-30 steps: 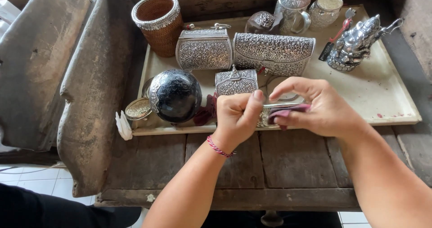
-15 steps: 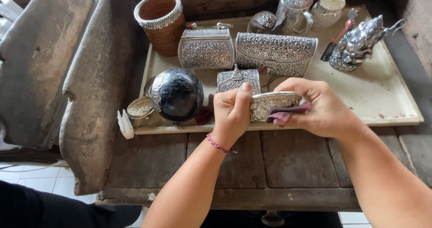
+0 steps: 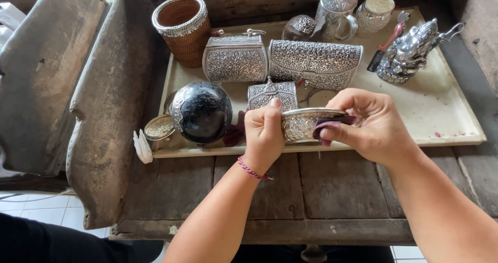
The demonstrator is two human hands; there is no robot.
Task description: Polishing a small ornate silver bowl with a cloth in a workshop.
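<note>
Fingers of your left hand [image 3: 264,134] pinch the rim of an embossed silver bowl [image 3: 301,124], rigid, light-looking and slick, while your right hand [image 3: 371,124] presses a maroon cloth [image 3: 332,125] against it.

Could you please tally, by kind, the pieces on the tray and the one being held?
Embossed silver purses: 3
Lidded jars: 2
Woven cup: 1
Dark round vessel: 1
Silver figurine: 1
Small silver bowl, held in left hand, right hand: 1
Total: 9

Embossed silver bowl [image 3: 301,124], shallow, tilted on edge, above the tray's front rim, dark red cloth [image 3: 332,125] against its side
</note>
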